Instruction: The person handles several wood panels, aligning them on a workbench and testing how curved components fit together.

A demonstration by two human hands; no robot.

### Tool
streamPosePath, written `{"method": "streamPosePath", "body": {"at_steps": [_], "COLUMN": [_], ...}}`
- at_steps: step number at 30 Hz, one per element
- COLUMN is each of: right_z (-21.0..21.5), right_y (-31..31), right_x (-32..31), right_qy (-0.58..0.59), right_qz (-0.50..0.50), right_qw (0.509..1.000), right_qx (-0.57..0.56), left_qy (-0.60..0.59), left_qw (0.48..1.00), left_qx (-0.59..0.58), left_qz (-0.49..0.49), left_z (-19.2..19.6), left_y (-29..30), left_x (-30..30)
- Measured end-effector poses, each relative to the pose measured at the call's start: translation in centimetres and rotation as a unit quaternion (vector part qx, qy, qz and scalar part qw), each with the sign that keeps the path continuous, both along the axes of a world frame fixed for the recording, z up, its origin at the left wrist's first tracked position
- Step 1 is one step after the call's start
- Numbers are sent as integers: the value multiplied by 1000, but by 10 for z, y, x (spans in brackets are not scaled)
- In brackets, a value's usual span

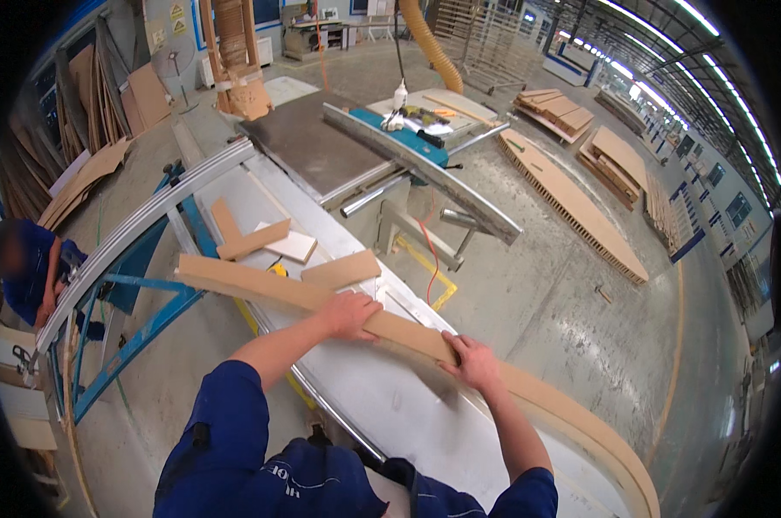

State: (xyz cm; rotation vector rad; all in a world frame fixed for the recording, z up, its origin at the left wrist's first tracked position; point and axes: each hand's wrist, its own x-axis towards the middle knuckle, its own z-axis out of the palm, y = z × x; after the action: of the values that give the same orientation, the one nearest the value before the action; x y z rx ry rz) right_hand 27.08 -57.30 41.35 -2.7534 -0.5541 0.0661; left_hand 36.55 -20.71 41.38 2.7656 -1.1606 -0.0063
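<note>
A long tan board strip (407, 332), likely fibreboard, lies across the white sliding table (390, 393) of a panel saw and runs off toward the lower right. My left hand (349, 316) is wrapped over the strip near its middle. Farther right, my right hand (474, 361) grips the same strip, thumb on the near side and fingers over the top. Just beyond my left hand lies a short tan offcut (342, 269). More short tan pieces (254, 240) and a white block (292, 245) rest at the table's far left. A small yellow object (277, 270) shows behind the strip.
The saw's dark table (308, 142) and metal fence (425, 173) stand ahead. A blue-framed outrigger (140, 337) extends left, where a co-worker (36, 268) in blue stands. Stacked boards (554, 112) and a long curved panel (572, 203) lie on the floor at right.
</note>
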Motion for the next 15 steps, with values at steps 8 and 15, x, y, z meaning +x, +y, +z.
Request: {"method": "streamPosePath", "body": {"at_steps": [8,15], "right_z": [-19,-57], "right_y": [17,29], "right_x": [-28,-196], "right_qy": [-122,-4], "right_qz": [-66,-127], "right_qw": [989,991], "right_qx": [-60,-32], "left_qy": [-14,11], "left_qw": [1000,999], "left_qx": [-14,-36], "left_qz": [-8,-26], "left_z": [-2,-12], "left_y": [9,12], "left_x": [3,-3]}}
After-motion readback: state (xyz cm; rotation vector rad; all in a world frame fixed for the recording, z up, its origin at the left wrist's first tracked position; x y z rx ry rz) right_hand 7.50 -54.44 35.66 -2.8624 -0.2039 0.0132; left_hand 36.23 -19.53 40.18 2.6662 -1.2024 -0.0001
